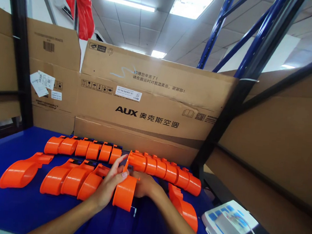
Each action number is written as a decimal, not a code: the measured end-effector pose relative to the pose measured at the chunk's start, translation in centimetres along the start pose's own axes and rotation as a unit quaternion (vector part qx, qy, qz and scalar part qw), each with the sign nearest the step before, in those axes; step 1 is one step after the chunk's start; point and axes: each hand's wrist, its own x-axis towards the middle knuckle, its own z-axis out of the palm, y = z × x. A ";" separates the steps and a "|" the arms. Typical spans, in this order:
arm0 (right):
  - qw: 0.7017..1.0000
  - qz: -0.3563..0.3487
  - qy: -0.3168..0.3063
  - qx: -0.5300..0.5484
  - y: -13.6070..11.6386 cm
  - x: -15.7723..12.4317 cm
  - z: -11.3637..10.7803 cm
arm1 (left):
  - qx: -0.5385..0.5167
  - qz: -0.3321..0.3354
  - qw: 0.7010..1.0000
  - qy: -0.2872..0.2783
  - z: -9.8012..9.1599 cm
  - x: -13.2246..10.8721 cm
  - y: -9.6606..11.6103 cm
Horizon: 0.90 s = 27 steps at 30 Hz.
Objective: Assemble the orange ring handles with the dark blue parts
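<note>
Both my hands hold one orange plastic housing [124, 194] above the blue table [6, 206]. My left hand [110, 184] grips its left side, with a finger stretched up along its top tab. My right hand [143, 184] is wrapped behind its right side, fingers mostly hidden. Rows of the same orange housings lie around: a back row [83, 148], a right row [167, 171], and a front group [70, 180].
A single orange housing [20, 172] lies at the far left and another [184, 208] by my right forearm. A white device with blue keys [227, 221] and a white cable sits at the right. Cardboard boxes [152, 102] wall the back; a black post [220, 126] stands right.
</note>
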 end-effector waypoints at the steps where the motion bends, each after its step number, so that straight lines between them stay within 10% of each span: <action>1: 1.000 0.005 0.004 -0.004 -0.2 0.0 0.1 | -0.003 0.002 1.000 0.004 0.2 0.0 0.1; 27: 0.989 0.111 0.064 -0.076 -1.2 -0.8 -0.4 | -0.044 0.003 0.991 0.127 -0.6 0.6 0.2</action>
